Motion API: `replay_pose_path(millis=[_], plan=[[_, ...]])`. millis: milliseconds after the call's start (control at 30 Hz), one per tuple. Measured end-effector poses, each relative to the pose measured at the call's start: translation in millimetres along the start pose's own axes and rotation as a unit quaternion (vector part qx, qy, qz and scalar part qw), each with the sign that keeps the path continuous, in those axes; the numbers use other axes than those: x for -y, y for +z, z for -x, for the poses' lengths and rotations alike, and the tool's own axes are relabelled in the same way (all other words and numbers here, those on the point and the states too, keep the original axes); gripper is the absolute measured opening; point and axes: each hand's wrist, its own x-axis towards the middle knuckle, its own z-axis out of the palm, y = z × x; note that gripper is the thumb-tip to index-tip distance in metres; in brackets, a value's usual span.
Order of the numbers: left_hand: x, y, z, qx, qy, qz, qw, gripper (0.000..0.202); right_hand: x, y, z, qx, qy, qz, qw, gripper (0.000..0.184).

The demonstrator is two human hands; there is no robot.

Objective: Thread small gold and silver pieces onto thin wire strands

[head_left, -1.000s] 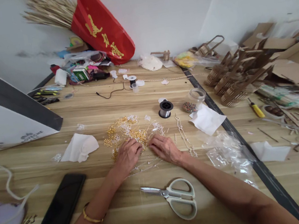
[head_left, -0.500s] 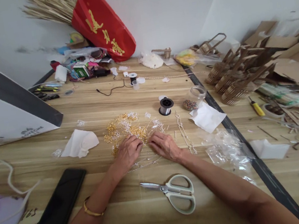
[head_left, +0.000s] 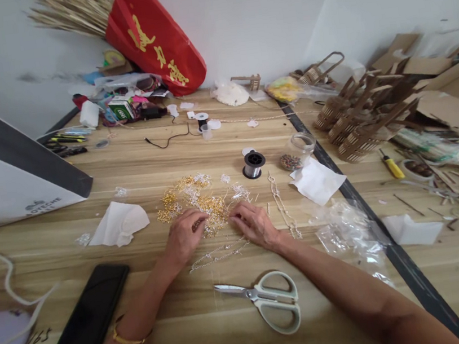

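Observation:
My left hand (head_left: 186,234) is at the near left edge of a pile of gold and silver beads (head_left: 211,206), thumb and fingers pinched together. Whatever is between those fingertips is too small to make out. Across a small gap, my right hand (head_left: 254,224) is also closed in a pinch, with its fingertips at the pile's right side; what it grips cannot be told. Just below the hands lies a thin beaded chain (head_left: 215,253). Short silver pins (head_left: 240,192) lie beyond my right hand, and another chain (head_left: 279,202) lies to its right.
Scissors (head_left: 258,299) lie in front, a black phone (head_left: 86,323) at left. A wire spool (head_left: 253,164), a clear jar (head_left: 302,143) with beads, white paper (head_left: 318,181) and plastic bags (head_left: 349,235) stand or lie around. Small woven baskets (head_left: 360,131) crowd the right.
My left hand has moved left, away from my right hand, uncovering more of the bead pile. My right hand has hardly moved. The whole view has shifted slightly.

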Motion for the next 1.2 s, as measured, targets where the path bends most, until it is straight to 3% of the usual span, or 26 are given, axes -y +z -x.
replay_pose_path(millis=[200, 433, 967, 1200], plan=[[8.9, -5.8, -0.6, -0.031, -0.007, 0.014, 0.999, 0.010, -4.5, 1.5, -0.5, -0.041, 0.043, -0.023, 0.998, 0.012], [8.1, -6.0, -0.7, -0.024, 0.010, 0.011, 1.000, 0.007, -5.4, 2.3, -0.5, -0.064, 0.056, -0.031, 0.996, 0.011], [-23.3, 8.1, 10.3, 0.126, 0.133, -0.041, 0.982, 0.013, -6.4, 4.4, 0.5, -0.065, 0.079, -0.039, 0.994, 0.011], [-28.4, 16.0, 12.7, 0.132, 0.147, -0.100, 0.975, 0.021, -8.8, 6.6, 1.3, -0.068, 0.073, -0.044, 0.994, 0.011]])
